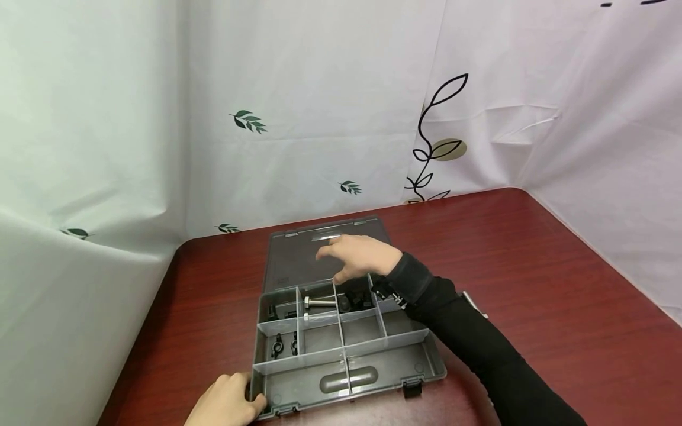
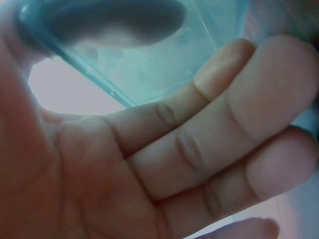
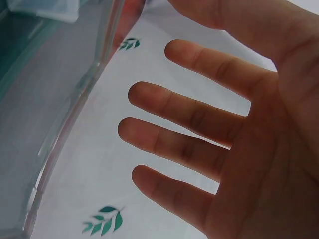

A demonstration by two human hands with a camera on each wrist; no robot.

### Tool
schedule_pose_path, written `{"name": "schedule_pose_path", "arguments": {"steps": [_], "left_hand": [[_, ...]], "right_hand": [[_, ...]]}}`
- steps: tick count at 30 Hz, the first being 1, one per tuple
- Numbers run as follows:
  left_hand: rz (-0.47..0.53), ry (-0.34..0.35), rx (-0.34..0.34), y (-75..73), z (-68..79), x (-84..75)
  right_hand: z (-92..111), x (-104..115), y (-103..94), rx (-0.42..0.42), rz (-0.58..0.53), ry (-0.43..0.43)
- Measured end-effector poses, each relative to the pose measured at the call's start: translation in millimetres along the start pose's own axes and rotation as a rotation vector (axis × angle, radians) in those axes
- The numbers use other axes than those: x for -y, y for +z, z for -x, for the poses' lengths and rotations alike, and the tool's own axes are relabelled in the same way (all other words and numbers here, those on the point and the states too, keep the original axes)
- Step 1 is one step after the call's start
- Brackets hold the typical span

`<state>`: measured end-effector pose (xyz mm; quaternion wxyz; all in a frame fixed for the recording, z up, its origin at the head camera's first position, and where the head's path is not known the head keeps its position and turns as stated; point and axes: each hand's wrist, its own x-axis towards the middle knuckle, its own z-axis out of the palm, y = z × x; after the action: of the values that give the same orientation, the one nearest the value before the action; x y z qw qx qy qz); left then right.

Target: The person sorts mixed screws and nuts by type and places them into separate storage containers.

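An open grey plastic organizer box (image 1: 319,368) with clear dividers lies on the table, its lid (image 1: 293,255) folded back flat behind it. My left hand (image 1: 228,399) holds the box's front left corner, thumb over the rim and fingers outside the wall. Over the back of the box hovers my right hand (image 1: 362,255), fingers spread and holding nothing; the right wrist view shows the same empty hand (image 3: 239,149). Back compartments contain a silver hex bolt (image 1: 321,302) and several black parts (image 1: 356,300). Small black parts with a round hole (image 1: 277,347) lie in the left middle compartment.
The box rests on a dark red table (image 1: 479,236). Beyond my right forearm, a silver rod-like piece (image 1: 474,304) lies partly hidden by the black sleeve (image 1: 479,343). White patterned cloth (image 1: 319,160) hangs around the table. A black latch (image 1: 412,388) sticks out at the box's front.
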<state>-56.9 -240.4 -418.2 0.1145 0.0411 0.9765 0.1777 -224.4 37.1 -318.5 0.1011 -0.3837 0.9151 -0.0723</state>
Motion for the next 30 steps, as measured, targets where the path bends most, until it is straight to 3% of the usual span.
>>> {"name": "schedule_pose_path", "arguments": {"steps": [30], "left_hand": [[-0.001,-0.003,0.018,-2.8,-0.3,-3.2]], "right_hand": [[47.8,-64.0,13.9,-0.02,-0.125,0.115]]}}
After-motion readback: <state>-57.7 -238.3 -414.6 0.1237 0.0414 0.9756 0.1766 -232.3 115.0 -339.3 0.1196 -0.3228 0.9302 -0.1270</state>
